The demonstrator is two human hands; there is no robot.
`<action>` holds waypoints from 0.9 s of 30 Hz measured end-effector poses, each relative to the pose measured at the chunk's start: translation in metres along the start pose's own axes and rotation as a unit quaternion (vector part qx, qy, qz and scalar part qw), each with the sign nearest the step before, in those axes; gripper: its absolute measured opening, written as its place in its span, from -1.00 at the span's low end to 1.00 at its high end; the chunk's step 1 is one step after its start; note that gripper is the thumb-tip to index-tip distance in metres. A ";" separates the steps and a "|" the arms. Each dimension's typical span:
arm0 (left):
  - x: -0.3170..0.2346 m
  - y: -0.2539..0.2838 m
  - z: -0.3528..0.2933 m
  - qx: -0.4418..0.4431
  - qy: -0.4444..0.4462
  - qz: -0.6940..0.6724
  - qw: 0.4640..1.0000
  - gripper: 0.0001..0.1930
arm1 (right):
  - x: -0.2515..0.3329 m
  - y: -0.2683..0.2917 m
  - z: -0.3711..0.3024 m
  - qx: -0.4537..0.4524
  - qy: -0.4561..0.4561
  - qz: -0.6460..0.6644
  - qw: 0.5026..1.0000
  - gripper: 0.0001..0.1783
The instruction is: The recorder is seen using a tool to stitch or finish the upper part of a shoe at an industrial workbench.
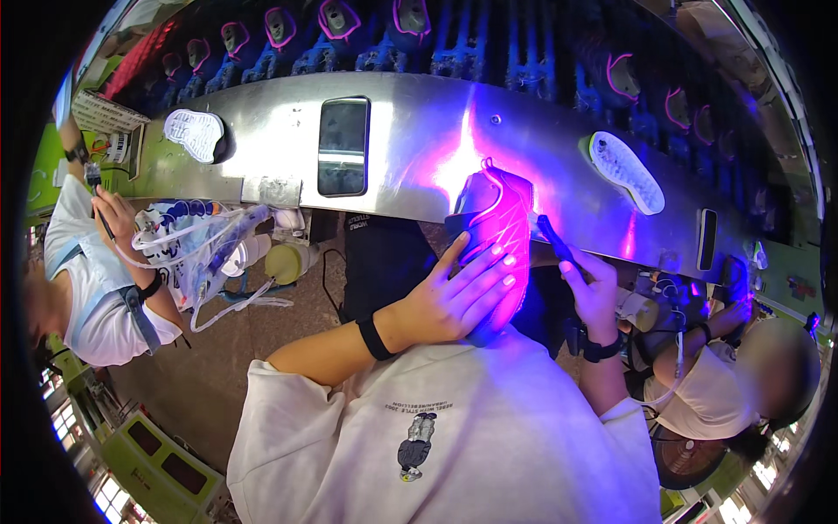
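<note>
A shoe upper (515, 218), glowing pink under violet light, stands nearly upright between my chest and the metal bench (410, 113). Its looped end points at the bench. My left hand (449, 301) grips its left side, fingers spread across the surface and thumb along the edge. Just right of the shoe, my right hand (594, 293) is closed round a slim dark tool (556, 237). The tool's tip is close to the shoe; whether they touch I cannot tell, nor its exact kind.
On the bench lie a phone (343, 147), a white sole (194, 133) at left, another sole (625, 172) at right and a slim dark device (707, 238). Behind it, a blue rack (454, 52) carries several pink-edged uppers. Co-workers sit at left (105, 271) and right (724, 375).
</note>
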State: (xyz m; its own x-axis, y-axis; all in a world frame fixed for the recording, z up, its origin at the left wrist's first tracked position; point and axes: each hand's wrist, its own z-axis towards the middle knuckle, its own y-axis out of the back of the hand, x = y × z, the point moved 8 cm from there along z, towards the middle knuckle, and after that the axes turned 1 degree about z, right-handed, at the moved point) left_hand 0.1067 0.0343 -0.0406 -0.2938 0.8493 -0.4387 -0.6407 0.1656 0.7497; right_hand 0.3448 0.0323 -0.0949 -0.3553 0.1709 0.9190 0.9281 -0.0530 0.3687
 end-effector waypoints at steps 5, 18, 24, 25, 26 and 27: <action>0.001 0.001 0.001 0.010 0.000 0.012 1.000 -0.51 | -0.018 -0.002 -0.023 0.054 -0.079 0.018 0.995 -0.64; -0.002 -0.002 0.002 0.016 -0.017 0.037 0.999 -0.51 | -0.005 0.001 -0.009 -0.002 -0.062 0.017 0.998 -0.59; -0.006 0.004 0.015 0.062 -0.008 0.075 0.995 -0.50 | -0.012 -0.005 -0.065 0.071 -0.130 0.131 0.980 -0.55; -0.010 0.002 0.017 0.065 -0.013 0.073 0.995 -0.50 | -0.007 -0.004 -0.068 0.056 -0.126 0.142 0.980 -0.55; -0.011 0.001 0.020 0.048 -0.003 0.077 0.996 -0.48 | -0.003 -0.002 -0.066 0.050 -0.125 0.145 0.980 -0.55; -0.012 0.002 0.022 0.032 0.006 0.081 0.996 -0.45 | 0.000 0.001 -0.062 0.045 -0.131 0.119 0.983 -0.56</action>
State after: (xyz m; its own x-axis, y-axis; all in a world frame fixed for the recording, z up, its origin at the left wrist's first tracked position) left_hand 0.1247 0.0352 -0.0231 -0.3979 0.8618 -0.3145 -0.5385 0.0582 0.8406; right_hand 0.3390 -0.0290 -0.0858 -0.0959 0.4130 0.9057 0.9919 -0.0367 0.1218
